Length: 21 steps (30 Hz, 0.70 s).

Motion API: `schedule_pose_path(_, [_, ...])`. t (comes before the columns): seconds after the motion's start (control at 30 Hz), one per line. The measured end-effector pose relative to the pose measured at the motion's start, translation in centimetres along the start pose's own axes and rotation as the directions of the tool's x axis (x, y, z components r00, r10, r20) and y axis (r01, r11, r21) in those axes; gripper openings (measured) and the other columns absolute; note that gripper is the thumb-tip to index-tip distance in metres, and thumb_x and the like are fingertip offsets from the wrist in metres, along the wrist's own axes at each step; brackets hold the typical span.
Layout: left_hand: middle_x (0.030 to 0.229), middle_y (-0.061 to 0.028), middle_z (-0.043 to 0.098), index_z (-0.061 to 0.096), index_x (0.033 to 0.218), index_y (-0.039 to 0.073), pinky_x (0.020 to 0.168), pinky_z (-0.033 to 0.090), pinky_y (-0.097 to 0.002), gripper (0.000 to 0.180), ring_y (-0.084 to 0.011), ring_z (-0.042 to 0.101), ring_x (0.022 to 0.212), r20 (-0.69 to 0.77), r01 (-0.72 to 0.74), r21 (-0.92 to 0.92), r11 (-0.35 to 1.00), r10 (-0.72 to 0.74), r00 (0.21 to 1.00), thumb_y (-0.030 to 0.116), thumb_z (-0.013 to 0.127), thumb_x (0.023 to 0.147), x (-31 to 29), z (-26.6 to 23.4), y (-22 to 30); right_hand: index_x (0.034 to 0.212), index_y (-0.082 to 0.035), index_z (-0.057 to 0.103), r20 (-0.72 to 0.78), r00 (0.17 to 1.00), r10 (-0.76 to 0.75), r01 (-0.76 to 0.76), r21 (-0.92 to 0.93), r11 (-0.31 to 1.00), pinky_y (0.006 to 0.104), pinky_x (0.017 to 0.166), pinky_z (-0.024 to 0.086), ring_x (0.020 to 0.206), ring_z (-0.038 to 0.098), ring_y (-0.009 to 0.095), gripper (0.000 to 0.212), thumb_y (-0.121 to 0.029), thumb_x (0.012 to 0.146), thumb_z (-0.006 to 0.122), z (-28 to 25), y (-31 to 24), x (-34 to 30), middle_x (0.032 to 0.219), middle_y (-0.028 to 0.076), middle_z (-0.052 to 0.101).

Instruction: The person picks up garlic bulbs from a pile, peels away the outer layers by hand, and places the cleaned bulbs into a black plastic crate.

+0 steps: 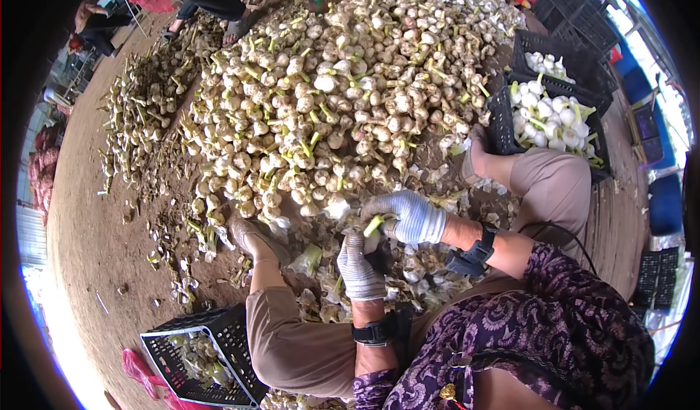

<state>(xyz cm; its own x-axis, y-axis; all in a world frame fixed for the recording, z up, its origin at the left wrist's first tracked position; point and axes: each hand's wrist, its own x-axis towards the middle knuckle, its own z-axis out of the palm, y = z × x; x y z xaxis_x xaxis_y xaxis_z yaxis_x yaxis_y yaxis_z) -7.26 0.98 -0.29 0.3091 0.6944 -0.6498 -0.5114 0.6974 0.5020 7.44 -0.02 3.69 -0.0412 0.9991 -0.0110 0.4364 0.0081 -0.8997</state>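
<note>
Both hands wear striped white-and-blue knit gloves and meet in front of me, low over the floor. Between them is a garlic bulb with a cut green stem (373, 226), mostly covered by the fingers. My left hand (360, 271) is closed around its lower part, thumb pointing up. From the right, my right hand (410, 217) curls over the bulb, its fingers bent beside the stem. Whether the right hand also holds a small tool is hidden. Just beyond the hands, a large heap of untrimmed garlic bulbs (321, 104) spreads over the floor.
Black crates of peeled white garlic (554, 118) stand at my right. A tipped black crate (244, 348) with garlic scraps lies at the lower left. Loose skins (313, 304) litter the floor between my legs. Another person's leg (219, 2) shows beyond the heap at the far left.
</note>
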Motion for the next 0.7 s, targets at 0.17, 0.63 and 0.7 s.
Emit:
schedule_pose_path(0.17, [0.073, -0.0033, 0.054, 0.052, 0.107, 0.009, 0.036, 0.036, -0.03, 0.049, -0.0173, 0.049, 0.05, 0.205, 0.155, 0.119, 0.981, -0.177, 0.963, 0.052, 0.043, 0.084, 0.0, -0.1, 1.1, 0.109, -0.008, 0.056, 0.14, 0.982, 0.126, -0.126, -0.008, 0.992, 0.0305, 0.082, 0.048, 0.097, 0.057, 0.023, 0.047, 0.009, 0.065, 0.053, 0.6, 2.8, 1.5, 0.107, 0.011, 0.059])
schedule_pose_path(0.63, [0.102, -0.0132, 0.058, 0.049, 0.106, 0.008, 0.074, 0.05, -0.0479, 0.024, -0.0305, 0.057, 0.09, 0.035, -0.216, -0.176, 0.96, 0.226, 0.974, 0.009, 0.054, 0.083, 1.8, -1.6, 0.1, 0.092, 0.0, 0.062, 0.184, 0.853, 0.489, -0.35, 0.896, 0.273, 0.026, 0.059, 0.051, 0.068, 0.061, 0.015, 0.016, -0.008, 0.078, 0.062, 1.0, 2.1, 0.3, 0.081, 0.007, 0.064])
schedule_pose_path(0.7, [0.101, -0.0128, 0.058, 0.049, 0.103, 0.008, 0.074, 0.052, -0.0473, 0.026, -0.0296, 0.058, 0.089, 0.019, -0.25, -0.214, 0.944, 0.26, 0.966, 0.001, 0.055, 0.079, 1.8, -2.2, 0.8, 0.092, -0.001, 0.061, 0.183, 0.838, 0.514, -0.354, 0.9, 0.256, 0.026, 0.058, 0.05, 0.067, 0.061, 0.015, 0.016, -0.009, 0.078, 0.062, 1.7, 4.0, 0.2, 0.08, 0.007, 0.064])
